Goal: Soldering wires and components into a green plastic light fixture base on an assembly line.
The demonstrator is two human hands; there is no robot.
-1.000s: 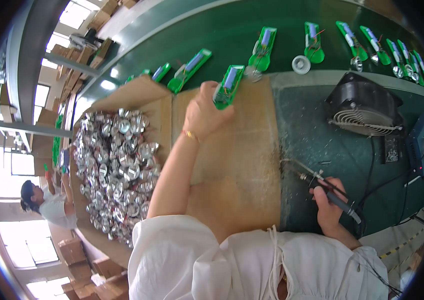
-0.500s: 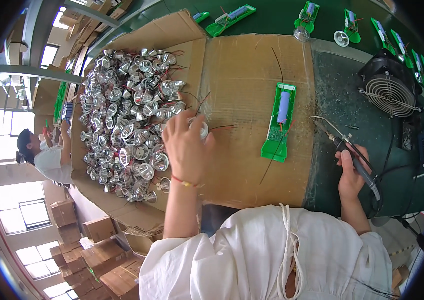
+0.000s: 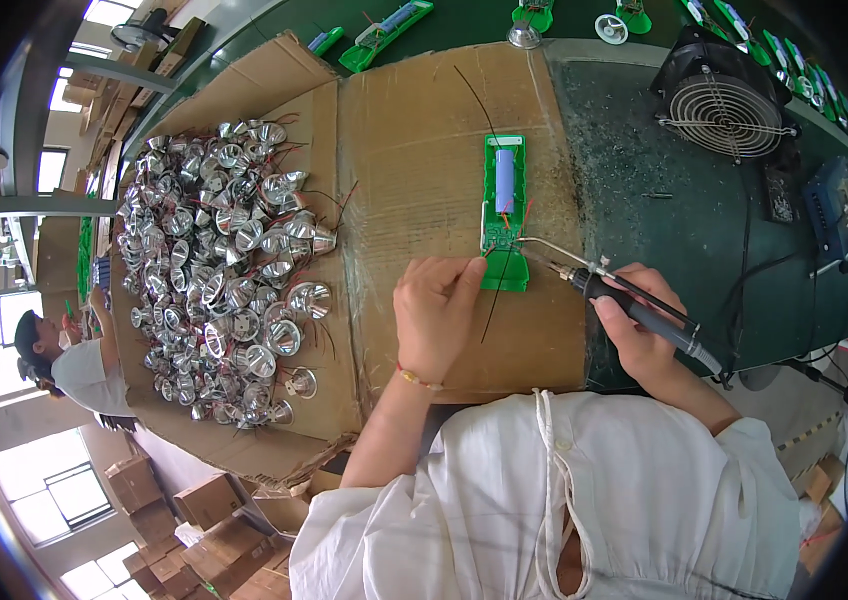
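A green plastic casing (image 3: 507, 272) lies on the cardboard, holding a purple cylindrical battery (image 3: 504, 182) and a small circuit board (image 3: 500, 238) with red and black wires. At the casing's left edge, my left hand (image 3: 436, 312) is closed, thumb and fingers together near the board. What sits between its fingers is hidden. My right hand (image 3: 639, 318) grips a soldering iron (image 3: 634, 306) with a thin bent metal tube alongside. Its tip is close to the board's right side. Left of my hands, many silver reflector cups (image 3: 234, 270) with thin wires are heaped in a cardboard box.
A black fan with a wire grille (image 3: 726, 115) stands at the back right, and a blue box-shaped unit (image 3: 834, 205) is beyond it. More green casings (image 3: 387, 35) line the far edge. Another person (image 3: 84, 365) works at the far left.
My left hand has left the reflector heap and moved right to the casing. My right hand has brought the soldering iron left to the board. The whole view has shifted a little.
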